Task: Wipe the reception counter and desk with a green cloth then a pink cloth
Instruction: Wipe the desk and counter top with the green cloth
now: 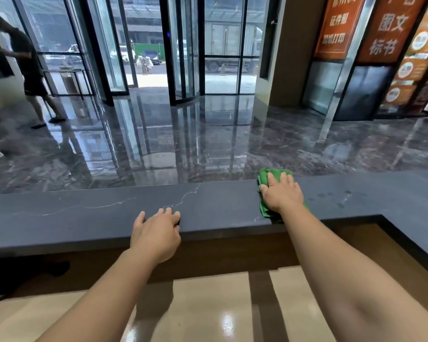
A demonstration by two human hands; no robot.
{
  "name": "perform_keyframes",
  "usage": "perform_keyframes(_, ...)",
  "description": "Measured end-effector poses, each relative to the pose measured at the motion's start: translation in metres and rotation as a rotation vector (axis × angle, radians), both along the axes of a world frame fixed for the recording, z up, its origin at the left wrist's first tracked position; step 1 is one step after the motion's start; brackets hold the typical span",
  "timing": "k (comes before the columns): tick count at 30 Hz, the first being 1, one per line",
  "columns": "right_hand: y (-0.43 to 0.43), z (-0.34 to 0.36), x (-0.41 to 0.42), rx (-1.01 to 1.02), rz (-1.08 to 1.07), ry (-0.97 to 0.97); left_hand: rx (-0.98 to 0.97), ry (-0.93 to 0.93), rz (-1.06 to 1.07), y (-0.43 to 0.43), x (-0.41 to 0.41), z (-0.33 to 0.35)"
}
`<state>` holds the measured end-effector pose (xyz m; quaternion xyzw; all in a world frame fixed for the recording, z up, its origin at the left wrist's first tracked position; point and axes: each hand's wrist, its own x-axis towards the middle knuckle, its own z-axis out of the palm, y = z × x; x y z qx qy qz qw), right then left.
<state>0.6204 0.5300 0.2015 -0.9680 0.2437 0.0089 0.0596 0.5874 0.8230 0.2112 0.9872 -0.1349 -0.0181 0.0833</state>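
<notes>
1. Green-cloth step: right hand presses flat on the cloth atop the counter.
2. Empty left hand rests, fingers loose, on the counter edge.
3. Next, I'd guess: sweep it leftward.

bare counter top between hands, green cloth under right hand

Matt, smooth dark-grey stone with thin white veins on the counter, with a few dull spots right of the green cloth. Soft, nappy, matt fabric for that cloth. Below the counter, a glossy pale-beige desk top with dark bands. Beyond the counter, a mirror-polished dark marble floor, then clear glass doors in black metal frames.
</notes>
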Motion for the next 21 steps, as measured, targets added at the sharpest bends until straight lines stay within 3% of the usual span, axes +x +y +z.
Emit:
perform_keyframes(5, 0.045, -0.003, -0.006, 0.009, -0.058, -0.051, 0.028, 0.031, -0.002, -0.002, 0.0, 0.006)
perform_keyframes(14, 0.162, 0.0, -0.01, 0.055, 0.34, -0.025, 0.082, 0.079, 0.001, -0.008, 0.002, 0.014)
perform_keyframes(21, 0.132, 0.003, -0.027, 0.034, 0.444, -0.047, 0.087, 0.1, 0.012, -0.007, 0.005, 0.014)
